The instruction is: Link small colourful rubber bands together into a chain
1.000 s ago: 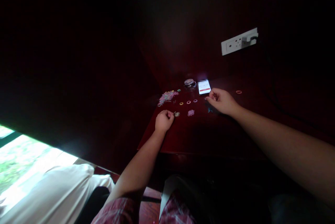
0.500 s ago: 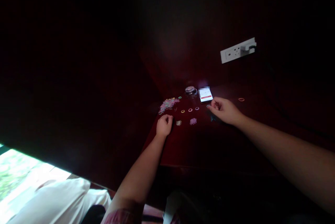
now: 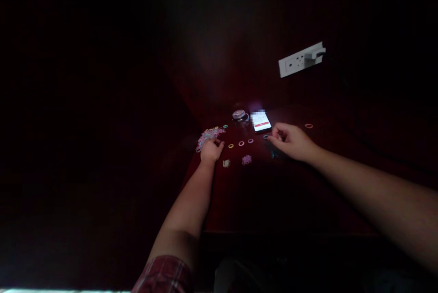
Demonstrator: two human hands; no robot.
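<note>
Dark table (image 3: 239, 197) below: left hand (image 3: 210, 151) and right hand (image 3: 293, 141) reach forward, curled; grasp unclear.

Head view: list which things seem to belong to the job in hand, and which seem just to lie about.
Likely the job: left hand; mixed pile; right hand; pale pile; purple pile; yellow ring; pink ring.

Likely just about: phone; socket; plug.

Unclear: jar.

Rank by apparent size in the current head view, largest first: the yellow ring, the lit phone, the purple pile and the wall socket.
1. Wall socket
2. Lit phone
3. Purple pile
4. Yellow ring
</note>
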